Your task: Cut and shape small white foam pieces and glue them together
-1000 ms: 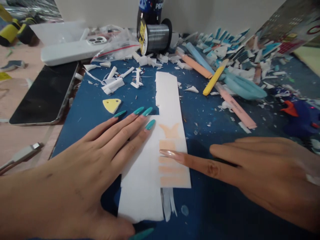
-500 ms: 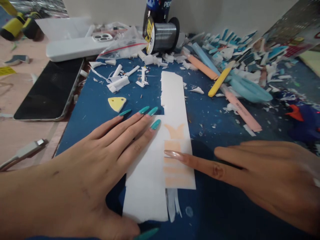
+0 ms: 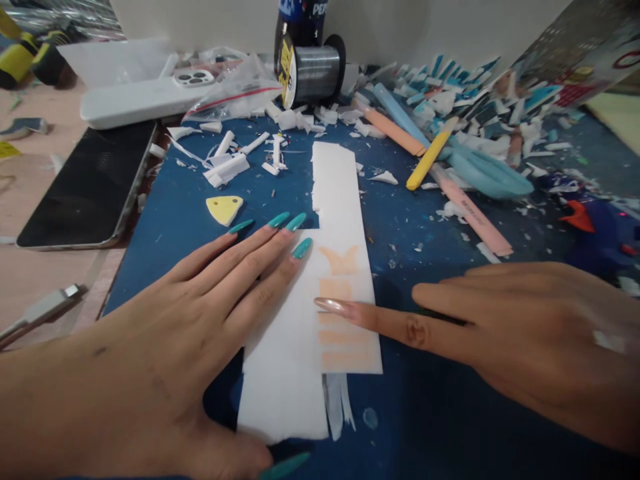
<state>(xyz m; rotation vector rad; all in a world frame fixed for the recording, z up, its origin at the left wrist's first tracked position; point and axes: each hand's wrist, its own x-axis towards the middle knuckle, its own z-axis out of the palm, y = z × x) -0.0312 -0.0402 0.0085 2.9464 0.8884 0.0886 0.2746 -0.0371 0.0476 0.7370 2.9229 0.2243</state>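
My left hand (image 3: 200,320), with long teal nails, lies flat and open. Its fingers press on a wide white strip (image 3: 285,400) that looks like paper or thin foam. Along that strip's right edge runs a longer, narrower white strip (image 3: 337,180), with peach-coloured stripes and a curved peach shape (image 3: 340,260) showing on its lower half. My right hand (image 3: 480,327) reaches in from the right, its index finger stretched out and its glossy nail over the peach stripes. The other fingers are folded, and whatever lies beneath them is hidden. Torn pale slivers (image 3: 340,407) poke out below.
Beyond my left fingertips lies a yellow triangular piece (image 3: 225,210). White and blue scraps (image 3: 450,87) heap at the back, near a line spool (image 3: 315,72) and a bottle (image 3: 303,23). Capped blades in yellow (image 3: 431,153) and pink (image 3: 475,217) lie right; a black phone (image 3: 90,180) lies left.
The whole scene has shifted slightly left in view. Both hands keep nearly the same place on the strips, my right fingertip still over the peach stripes.
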